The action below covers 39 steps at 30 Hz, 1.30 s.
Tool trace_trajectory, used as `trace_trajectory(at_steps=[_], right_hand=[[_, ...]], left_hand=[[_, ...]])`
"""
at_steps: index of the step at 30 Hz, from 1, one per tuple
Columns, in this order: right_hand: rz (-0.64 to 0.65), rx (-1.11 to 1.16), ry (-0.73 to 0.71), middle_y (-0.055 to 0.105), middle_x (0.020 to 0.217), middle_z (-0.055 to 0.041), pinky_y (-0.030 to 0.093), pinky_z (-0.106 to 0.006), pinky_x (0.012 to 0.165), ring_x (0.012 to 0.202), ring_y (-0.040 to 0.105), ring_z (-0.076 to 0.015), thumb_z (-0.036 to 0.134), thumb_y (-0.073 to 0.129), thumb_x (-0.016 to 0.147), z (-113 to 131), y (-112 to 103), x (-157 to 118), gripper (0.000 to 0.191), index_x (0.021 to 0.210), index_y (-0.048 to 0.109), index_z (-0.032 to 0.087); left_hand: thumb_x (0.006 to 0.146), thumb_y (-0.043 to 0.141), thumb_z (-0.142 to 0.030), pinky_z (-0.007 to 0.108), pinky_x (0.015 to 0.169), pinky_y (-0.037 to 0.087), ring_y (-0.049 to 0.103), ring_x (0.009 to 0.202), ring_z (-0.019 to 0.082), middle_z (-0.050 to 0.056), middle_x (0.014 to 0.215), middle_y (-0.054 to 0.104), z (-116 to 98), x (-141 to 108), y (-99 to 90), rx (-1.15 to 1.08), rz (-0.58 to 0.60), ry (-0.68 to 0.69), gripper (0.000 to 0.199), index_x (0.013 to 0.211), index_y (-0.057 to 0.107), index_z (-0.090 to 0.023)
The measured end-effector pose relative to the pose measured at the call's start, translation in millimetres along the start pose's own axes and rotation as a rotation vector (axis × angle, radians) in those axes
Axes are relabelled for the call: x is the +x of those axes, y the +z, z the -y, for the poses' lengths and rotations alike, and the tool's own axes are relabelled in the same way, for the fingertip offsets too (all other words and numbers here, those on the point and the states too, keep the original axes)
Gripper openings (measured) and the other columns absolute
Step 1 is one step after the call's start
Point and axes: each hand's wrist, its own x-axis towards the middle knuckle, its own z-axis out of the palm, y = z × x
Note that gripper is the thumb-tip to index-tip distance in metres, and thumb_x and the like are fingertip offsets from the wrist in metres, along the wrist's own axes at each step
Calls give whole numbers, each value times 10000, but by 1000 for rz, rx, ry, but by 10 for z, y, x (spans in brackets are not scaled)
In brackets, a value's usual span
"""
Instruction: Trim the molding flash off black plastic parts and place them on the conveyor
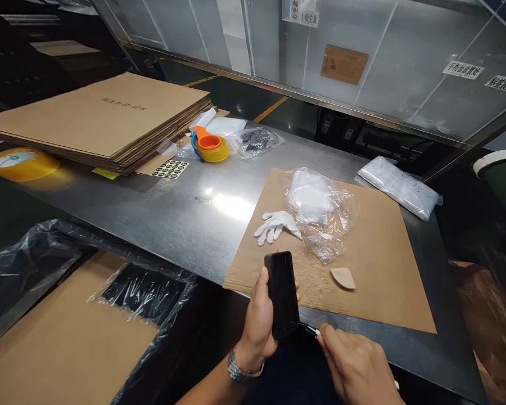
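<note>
My left hand, with a metal watch at the wrist, is wrapped round a black open box-like part, held upright near the table's front edge. In my right hand is a thin tool with a white handle, its tip at the lower right edge of the black part. Beyond the hands, a cardboard sheet bears a white glove, a clear plastic bag with white contents and a beige wedge-shaped piece.
A stack of flat cardboard lies at the left of the metal table. Near it are a yellow tape roll, an orange tape dispenser and a sticker sheet. A wrapped white pack lies at the right.
</note>
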Motion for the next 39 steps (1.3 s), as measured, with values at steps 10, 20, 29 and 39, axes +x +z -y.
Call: trace_trajectory(at_steps=[10, 20, 29, 39], right_hand=[[182, -9, 28, 515, 447, 69, 137, -289, 404, 323, 504, -120, 274, 201, 975, -36, 13, -2, 361, 714, 446, 231], [364, 100, 147, 574, 486, 28, 106, -278, 421, 365, 550, -144, 303, 224, 958, -79, 94, -57, 352, 731, 480, 223], [881, 1775, 684, 376, 343, 84, 184, -171, 305, 243, 239, -47, 622, 379, 825, -69, 350, -153, 496, 730, 531, 159], [41, 237, 858, 575, 795, -91, 413, -333, 645, 745, 548, -226, 364, 348, 872, -1160, 559, -266, 322, 934, 597, 169]], left_hand=[[805, 479, -538, 252, 498, 479, 578, 517, 141, 43, 674, 636, 33, 16, -10, 39, 7, 57, 614, 1280, 463, -151], [779, 527, -527, 271, 518, 489, 587, 546, 158, 50, 710, 665, 122, 65, -57, 138, 12, 183, 614, 1266, 483, -156], [842, 405, -522, 251, 554, 477, 569, 581, 137, 41, 709, 625, 75, 147, -46, -92, 218, 62, 470, 1081, 576, -154], [869, 311, -520, 204, 471, 433, 530, 499, 109, 61, 641, 587, 28, 167, -23, -171, 235, -371, 567, 681, 614, -79]])
